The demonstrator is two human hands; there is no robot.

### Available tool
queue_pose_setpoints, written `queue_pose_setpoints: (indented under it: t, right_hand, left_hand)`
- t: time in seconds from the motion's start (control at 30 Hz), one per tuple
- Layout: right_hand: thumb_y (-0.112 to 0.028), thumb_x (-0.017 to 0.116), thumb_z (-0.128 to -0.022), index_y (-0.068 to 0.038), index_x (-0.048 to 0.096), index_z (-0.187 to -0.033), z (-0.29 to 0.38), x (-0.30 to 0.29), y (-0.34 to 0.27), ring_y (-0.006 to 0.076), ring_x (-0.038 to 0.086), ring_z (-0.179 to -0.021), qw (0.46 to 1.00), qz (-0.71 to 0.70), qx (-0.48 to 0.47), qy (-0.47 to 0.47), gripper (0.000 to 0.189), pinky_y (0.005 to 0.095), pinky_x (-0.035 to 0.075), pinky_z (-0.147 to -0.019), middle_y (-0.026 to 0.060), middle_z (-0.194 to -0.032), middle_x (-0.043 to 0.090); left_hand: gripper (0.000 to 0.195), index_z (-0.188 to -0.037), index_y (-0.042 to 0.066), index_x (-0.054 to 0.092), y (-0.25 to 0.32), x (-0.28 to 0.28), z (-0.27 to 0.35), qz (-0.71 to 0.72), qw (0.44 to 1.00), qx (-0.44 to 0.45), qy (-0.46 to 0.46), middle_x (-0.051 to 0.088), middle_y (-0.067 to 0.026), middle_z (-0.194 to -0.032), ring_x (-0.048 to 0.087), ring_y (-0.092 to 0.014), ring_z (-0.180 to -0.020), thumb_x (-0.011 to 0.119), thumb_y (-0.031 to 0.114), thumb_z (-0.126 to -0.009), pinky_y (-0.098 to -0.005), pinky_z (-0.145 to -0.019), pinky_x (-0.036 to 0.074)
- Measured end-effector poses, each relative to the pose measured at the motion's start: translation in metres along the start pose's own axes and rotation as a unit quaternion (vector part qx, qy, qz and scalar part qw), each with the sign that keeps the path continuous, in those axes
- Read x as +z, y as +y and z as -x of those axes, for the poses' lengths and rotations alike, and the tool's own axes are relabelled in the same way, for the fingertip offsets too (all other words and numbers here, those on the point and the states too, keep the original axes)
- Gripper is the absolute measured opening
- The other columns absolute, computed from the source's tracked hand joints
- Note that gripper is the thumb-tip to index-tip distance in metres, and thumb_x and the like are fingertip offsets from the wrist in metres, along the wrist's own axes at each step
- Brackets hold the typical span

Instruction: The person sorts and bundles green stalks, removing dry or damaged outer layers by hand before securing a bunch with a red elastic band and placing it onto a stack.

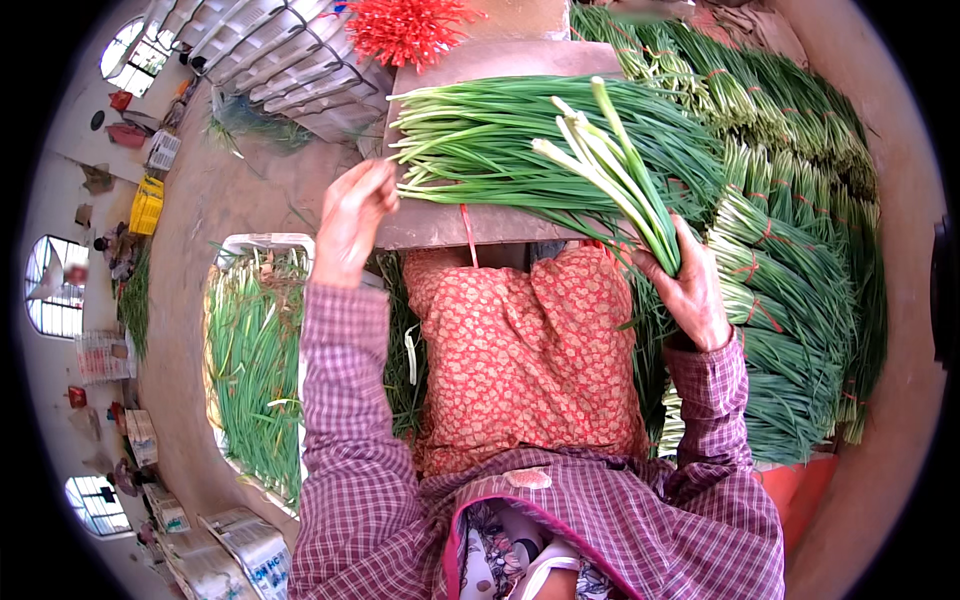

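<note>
A small bunch of green leafy stalks with pale ends [619,161], which look like garlic chives, is gripped in my right hand [686,281], the pale ends pointing up and left. Beneath it a thick layer of the same greens [525,142] lies across a low board [427,225], pale ends to the left. My left hand [356,214] is at the layer's left end, fingers bent close to the tips of the stalks; whether it pinches one cannot be told. A red tie [469,236] hangs over the board's near edge.
Bundles tied with red bands [787,262] are piled on the right. A white crate of loose greens [306,247] stands at the left. Red ties [405,30] are heaped beyond the board, beside stacked white crates [300,67]. Further left are a yellow crate [147,204] and distant people.
</note>
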State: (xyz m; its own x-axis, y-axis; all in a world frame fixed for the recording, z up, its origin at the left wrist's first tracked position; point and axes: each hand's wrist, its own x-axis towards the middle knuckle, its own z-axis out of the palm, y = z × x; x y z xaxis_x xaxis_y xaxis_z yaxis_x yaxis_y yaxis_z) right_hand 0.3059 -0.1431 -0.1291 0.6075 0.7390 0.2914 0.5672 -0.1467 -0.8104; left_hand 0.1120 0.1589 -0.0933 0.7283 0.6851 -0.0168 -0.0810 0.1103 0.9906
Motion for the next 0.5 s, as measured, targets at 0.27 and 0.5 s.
queue_pose_setpoints:
  t: [0.27,0.5]
  right_hand:
    - [-0.023,0.066,-0.073,-0.007,0.047,-0.100,-0.051,-0.001,-0.022,0.0335,0.058,-0.064,0.966,0.221,-0.133,-0.028,0.037,0.0404,0.046,-0.055,0.0137,-0.070,0.058]
    - [-0.025,0.065,-0.074,-0.007,0.046,-0.103,-0.057,0.017,-0.024,0.0350,0.058,-0.064,0.962,0.235,-0.128,-0.061,0.040,0.0434,0.046,-0.055,0.0164,-0.067,0.058]
  left_hand:
    - [0.030,-0.068,0.001,0.063,0.009,-0.058,0.076,-0.446,0.883,-0.013,0.149,0.049,0.0017,-0.049,0.043,-0.004,-0.047,0.063,0.028,-0.080,-0.0208,-0.048,0.034]
    - [0.019,-0.085,0.001,0.065,0.007,0.000,0.077,-0.363,0.928,0.081,-0.001,0.062,-0.0046,-0.077,0.056,-0.006,-0.070,0.061,0.019,-0.082,-0.0212,-0.063,0.044]
